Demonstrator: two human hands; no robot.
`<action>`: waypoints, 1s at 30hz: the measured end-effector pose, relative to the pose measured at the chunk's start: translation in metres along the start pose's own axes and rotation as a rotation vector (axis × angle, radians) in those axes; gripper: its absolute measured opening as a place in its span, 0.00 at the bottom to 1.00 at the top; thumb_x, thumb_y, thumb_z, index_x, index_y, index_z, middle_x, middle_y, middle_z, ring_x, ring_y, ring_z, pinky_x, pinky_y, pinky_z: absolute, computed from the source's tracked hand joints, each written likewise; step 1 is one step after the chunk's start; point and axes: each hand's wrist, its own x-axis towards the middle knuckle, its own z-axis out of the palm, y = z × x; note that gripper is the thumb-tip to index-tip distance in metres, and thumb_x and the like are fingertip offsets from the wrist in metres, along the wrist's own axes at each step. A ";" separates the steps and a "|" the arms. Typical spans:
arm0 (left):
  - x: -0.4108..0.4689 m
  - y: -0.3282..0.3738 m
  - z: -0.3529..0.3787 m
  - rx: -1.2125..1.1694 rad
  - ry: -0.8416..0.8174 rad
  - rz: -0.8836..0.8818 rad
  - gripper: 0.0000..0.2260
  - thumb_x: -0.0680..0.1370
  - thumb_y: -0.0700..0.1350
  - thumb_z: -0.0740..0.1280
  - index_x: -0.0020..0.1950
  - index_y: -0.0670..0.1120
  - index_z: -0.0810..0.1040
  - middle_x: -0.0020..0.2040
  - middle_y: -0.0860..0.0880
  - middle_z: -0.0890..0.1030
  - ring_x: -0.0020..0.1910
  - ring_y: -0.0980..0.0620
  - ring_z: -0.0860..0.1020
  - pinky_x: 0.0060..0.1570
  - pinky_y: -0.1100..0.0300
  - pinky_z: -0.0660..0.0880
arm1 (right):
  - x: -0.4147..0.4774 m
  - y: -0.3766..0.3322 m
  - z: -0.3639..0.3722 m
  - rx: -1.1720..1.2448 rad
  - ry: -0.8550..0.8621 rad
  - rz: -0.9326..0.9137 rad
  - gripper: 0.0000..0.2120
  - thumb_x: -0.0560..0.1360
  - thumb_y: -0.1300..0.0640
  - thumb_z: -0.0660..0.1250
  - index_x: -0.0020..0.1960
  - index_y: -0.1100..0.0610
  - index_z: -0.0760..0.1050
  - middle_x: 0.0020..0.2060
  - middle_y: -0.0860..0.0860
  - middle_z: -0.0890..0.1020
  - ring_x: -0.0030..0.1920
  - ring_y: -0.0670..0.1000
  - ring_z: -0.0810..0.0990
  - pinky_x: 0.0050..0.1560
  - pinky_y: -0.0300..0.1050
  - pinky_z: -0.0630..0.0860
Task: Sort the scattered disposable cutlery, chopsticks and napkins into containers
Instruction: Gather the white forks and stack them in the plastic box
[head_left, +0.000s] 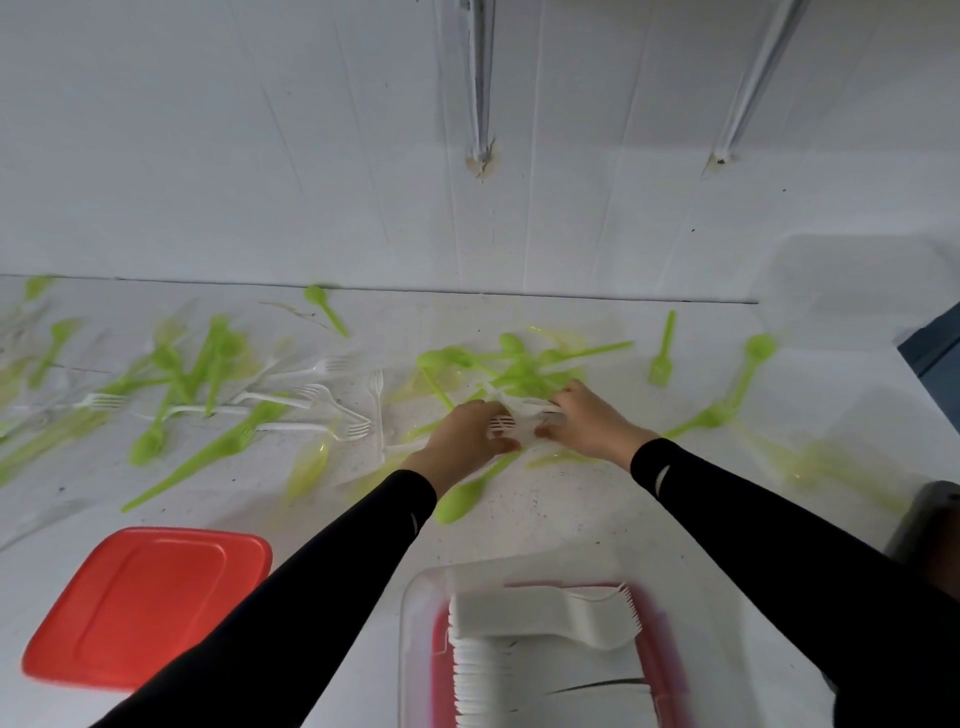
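Clear container (411, 613) holds stacked white forks (519, 616) — red lid (145, 608) alongside.

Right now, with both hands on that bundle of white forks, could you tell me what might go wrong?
1. The left hand and right hand hold the white forks amid the green cutlery; a green piece could get lifted along and end up missorted.
2. The bundle looks loose, so forks may slip out on the way to the clear container.
3. Dropped in carelessly, they might knock the stacked forks askew.
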 end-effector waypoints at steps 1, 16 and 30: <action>0.000 0.000 0.000 0.004 -0.009 -0.014 0.19 0.72 0.51 0.75 0.60 0.46 0.79 0.55 0.46 0.79 0.56 0.47 0.77 0.55 0.53 0.74 | 0.000 0.001 0.000 0.025 0.003 0.004 0.16 0.76 0.48 0.70 0.54 0.60 0.75 0.51 0.53 0.69 0.54 0.58 0.76 0.51 0.47 0.72; -0.001 0.003 0.001 -0.098 -0.017 -0.112 0.14 0.69 0.49 0.78 0.43 0.46 0.75 0.40 0.51 0.75 0.43 0.48 0.74 0.40 0.57 0.67 | -0.021 0.011 -0.024 0.371 0.073 0.055 0.07 0.77 0.53 0.68 0.49 0.56 0.74 0.43 0.49 0.83 0.41 0.49 0.77 0.37 0.41 0.70; -0.023 0.004 -0.049 -0.329 0.133 0.028 0.13 0.78 0.49 0.69 0.43 0.40 0.74 0.32 0.51 0.80 0.29 0.60 0.77 0.34 0.69 0.73 | -0.042 -0.013 -0.055 0.906 0.185 0.083 0.14 0.75 0.44 0.70 0.44 0.55 0.76 0.32 0.46 0.68 0.27 0.44 0.63 0.27 0.37 0.59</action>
